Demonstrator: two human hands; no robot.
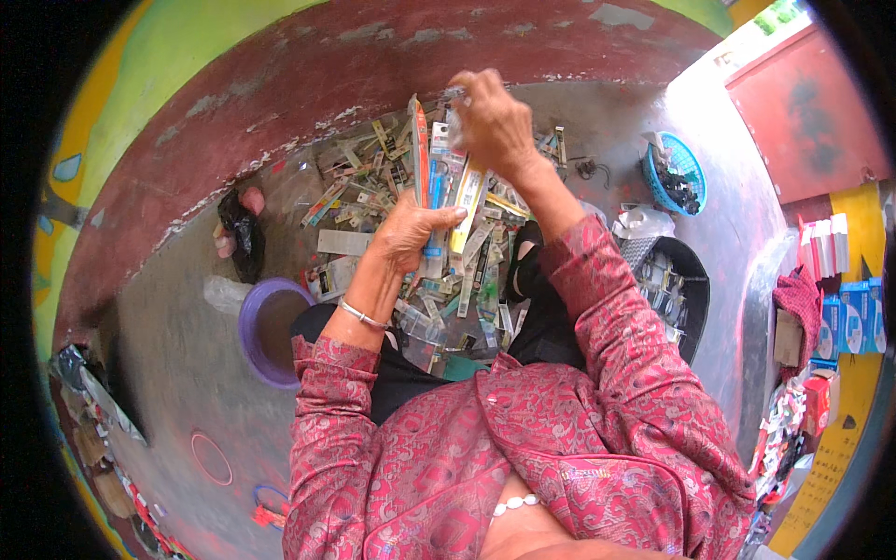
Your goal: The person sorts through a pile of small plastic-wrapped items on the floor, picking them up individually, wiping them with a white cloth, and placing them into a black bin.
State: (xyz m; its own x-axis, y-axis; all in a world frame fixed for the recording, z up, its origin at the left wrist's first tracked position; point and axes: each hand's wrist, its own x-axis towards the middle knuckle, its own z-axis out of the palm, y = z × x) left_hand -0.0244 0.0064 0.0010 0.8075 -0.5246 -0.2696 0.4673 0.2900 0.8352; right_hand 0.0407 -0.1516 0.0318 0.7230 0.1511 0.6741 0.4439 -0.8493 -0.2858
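**Several slim packets (pixel 464 213) in the left hand (pixel 411 233), far ends toward the right hand (pixel 495 121)**

The left hand is closed around the near part of the bundle, its thumb pressed across the front from the left. The long axes run from near to far and spread slightly: the orange-edged packet (pixel 421 154) tips a little left at its far end, while the yellow-and-white packet (pixel 469 201) slants right. A blue one shows between them.

The right hand is beyond the left, just beside the bundle's far ends and slightly to their right, so it is the nearer hand to those tips. Its fingers are bent and blurred; something pale and clear-looking shows beside them, but I cannot tell whether it is gripped.

Below both hands, a scattered pile of long, narrow packages (pixel 378 149) spreads over the floor, reaching near the person's legs. To the left stands a purple bucket (pixel 250 336), with a black plastic bag (pixel 245 252) farther off. On the right, a black tub (pixel 695 313) holds more packages, and a blue openwork basket (pixel 693 168) sits farther away, near the wall.
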